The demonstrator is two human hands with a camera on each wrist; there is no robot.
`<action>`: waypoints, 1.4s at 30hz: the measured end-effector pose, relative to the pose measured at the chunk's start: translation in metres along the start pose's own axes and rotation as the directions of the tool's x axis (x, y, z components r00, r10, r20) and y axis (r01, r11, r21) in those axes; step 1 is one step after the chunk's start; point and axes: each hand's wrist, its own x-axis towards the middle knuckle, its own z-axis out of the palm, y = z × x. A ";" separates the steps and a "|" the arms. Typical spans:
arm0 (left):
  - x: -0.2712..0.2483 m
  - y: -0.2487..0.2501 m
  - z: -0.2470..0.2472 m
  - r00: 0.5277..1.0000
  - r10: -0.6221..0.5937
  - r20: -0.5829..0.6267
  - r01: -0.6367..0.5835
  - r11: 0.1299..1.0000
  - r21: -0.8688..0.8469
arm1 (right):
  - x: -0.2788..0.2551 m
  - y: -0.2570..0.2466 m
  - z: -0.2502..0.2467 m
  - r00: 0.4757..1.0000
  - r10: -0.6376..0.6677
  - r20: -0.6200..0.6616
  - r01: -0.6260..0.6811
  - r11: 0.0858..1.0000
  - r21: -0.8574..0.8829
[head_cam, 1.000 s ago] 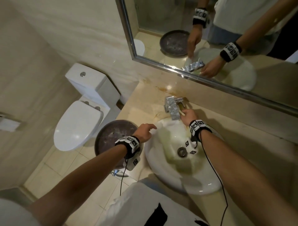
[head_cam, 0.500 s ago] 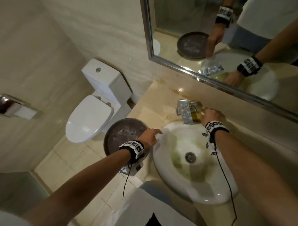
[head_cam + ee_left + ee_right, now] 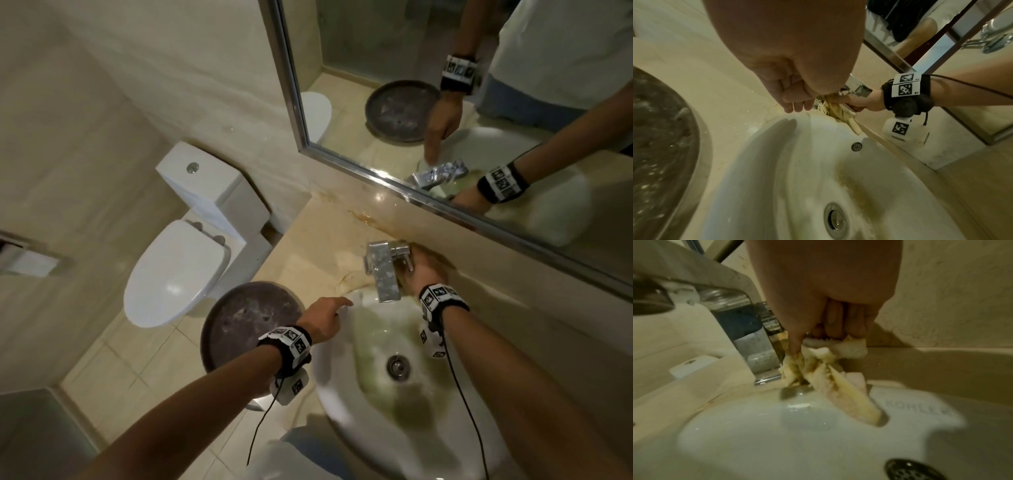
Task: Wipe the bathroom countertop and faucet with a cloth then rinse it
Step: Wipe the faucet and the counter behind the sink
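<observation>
A crumpled, stained pale cloth [image 3: 824, 369] is bunched in my right hand [image 3: 830, 332], whose fingers curl round it. The cloth presses against the right side of the chrome faucet [image 3: 383, 270] at its base, and its tail hangs onto the white sink's rim [image 3: 920, 404]. From the left wrist view, the cloth [image 3: 835, 111] sits under my right hand [image 3: 853, 101] below the faucet [image 3: 857, 87]. My left hand [image 3: 337, 305] hovers over the sink's left rim [image 3: 322, 373], index finger out, holding nothing. The beige countertop [image 3: 318, 246] shows brown stains near the faucet.
A dark round basin [image 3: 246, 325] stands on the counter's left end, close to my left wrist. A white toilet [image 3: 178, 270] lies beyond it on the tiled floor. The mirror [image 3: 445, 102] runs right behind the faucet. The sink drain [image 3: 397, 366] is open.
My right hand moved the cloth from the faucet's spout back to the right side of its base. My left hand stayed by the sink's left rim. The head view shifted left.
</observation>
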 end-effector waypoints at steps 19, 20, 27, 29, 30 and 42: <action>0.037 0.004 0.001 0.998 0.036 -0.042 -0.036 0.999 -0.013 | -0.015 0.060 -0.017 0.956 0.228 -0.182 -0.210 0.971 0.115; 0.037 0.004 0.003 0.998 0.054 -0.043 -0.054 0.999 -0.006 | -0.019 0.067 -0.020 0.949 0.261 -0.176 -0.248 0.964 0.094; 0.026 0.004 0.007 0.992 0.078 -0.104 -0.067 0.992 0.104 | -0.043 0.088 -0.019 0.937 0.053 -0.345 -0.062 0.998 -0.014; 0.021 -0.002 0.010 0.993 0.076 -0.094 -0.061 0.986 0.152 | -0.045 0.089 -0.012 0.955 0.006 -0.297 0.004 0.999 0.033; 0.017 -0.005 0.011 0.993 0.077 -0.091 -0.061 0.984 0.169 | -0.046 0.088 -0.007 0.961 0.004 -0.275 0.018 0.997 0.079; 0.000 -0.032 0.026 0.977 0.130 0.170 -0.162 0.968 0.191 | -0.044 0.038 0.019 0.982 -0.190 0.010 0.188 0.975 0.115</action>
